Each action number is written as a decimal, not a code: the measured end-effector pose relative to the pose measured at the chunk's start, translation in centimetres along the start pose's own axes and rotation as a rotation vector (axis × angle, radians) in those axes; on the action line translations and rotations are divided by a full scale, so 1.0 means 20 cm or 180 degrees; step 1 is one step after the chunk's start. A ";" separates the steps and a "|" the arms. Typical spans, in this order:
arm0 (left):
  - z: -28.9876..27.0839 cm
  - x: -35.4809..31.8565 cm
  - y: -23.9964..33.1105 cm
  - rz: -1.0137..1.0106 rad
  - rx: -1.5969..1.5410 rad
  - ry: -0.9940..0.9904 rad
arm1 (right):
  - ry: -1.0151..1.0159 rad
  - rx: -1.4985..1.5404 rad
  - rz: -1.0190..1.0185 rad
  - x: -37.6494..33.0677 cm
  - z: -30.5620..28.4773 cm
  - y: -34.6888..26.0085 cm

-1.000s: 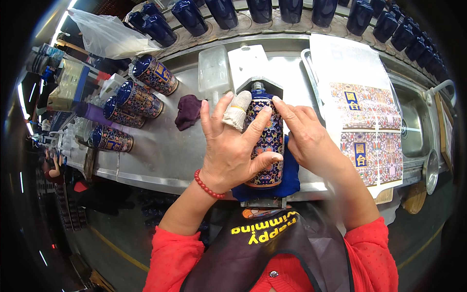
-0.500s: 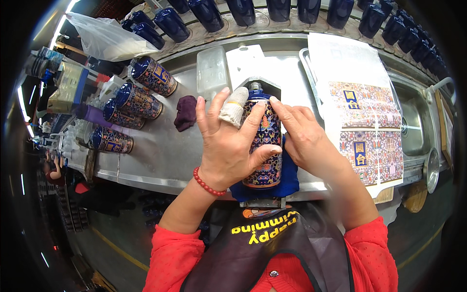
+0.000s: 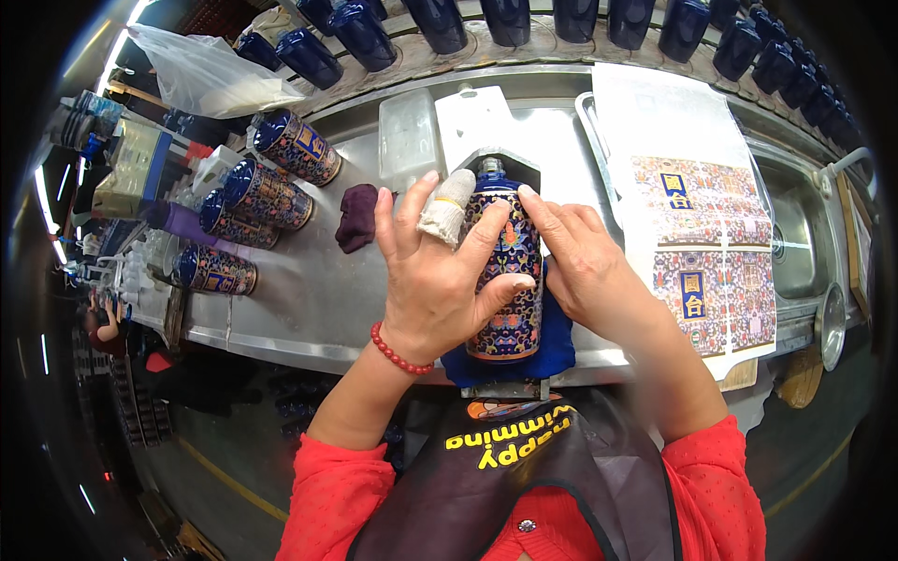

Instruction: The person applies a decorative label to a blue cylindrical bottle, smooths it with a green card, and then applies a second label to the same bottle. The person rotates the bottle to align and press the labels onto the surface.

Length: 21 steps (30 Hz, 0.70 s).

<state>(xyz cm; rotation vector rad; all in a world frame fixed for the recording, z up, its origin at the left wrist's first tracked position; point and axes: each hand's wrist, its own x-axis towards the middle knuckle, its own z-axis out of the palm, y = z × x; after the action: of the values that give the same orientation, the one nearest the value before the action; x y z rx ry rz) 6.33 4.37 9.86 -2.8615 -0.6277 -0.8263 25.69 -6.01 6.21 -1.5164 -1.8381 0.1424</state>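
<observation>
A dark blue bottle (image 3: 508, 318) wrapped in a colourful floral pattern lies in front of me, its neck pointing away, on a blue cloth (image 3: 558, 348) in a metal holder (image 3: 519, 171). My left hand (image 3: 432, 271) is spread over the bottle's left side, index fingertip on the pattern near the shoulder, thumb across the middle. A pale fabric finger cover (image 3: 447, 208) sits on one of its fingers. My right hand (image 3: 591, 265) lies along the right side, fingers stretched out, index fingertip at the shoulder. Neither hand grips the bottle; both press on its surface.
Printed floral sheets (image 3: 697, 271) lie to the right, beside a sink (image 3: 795, 234). Several patterned bottles (image 3: 297, 147) stand at the left, near a dark purple cloth (image 3: 357, 217). A clear plastic box (image 3: 408, 136) is behind. Plain blue bottles (image 3: 508, 21) line the far conveyor.
The blue bottles on the far conveyor have shifted left. My left index fingertip and thumb have moved slightly on the pattern; my right hand stays nearly still.
</observation>
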 end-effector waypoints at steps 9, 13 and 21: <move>0.01 -0.04 -0.04 -0.0328 -0.0687 0.0214 | 0.0643 -0.0053 0.0107 -0.01 0.00 0.07; 0.04 -0.13 -0.02 -0.0492 -0.1057 0.0327 | 0.0331 -0.0155 -0.0422 0.03 -0.07 0.08; 0.03 -0.41 0.14 -0.0749 -0.1356 0.0156 | 0.0568 -0.0534 -0.0779 0.38 -0.20 -0.03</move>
<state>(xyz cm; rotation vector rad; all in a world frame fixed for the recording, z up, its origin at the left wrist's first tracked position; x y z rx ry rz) 1.43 -1.07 4.99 -3.1659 -0.8917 -1.1909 27.37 -0.83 12.81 -1.3514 -1.9093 -0.2610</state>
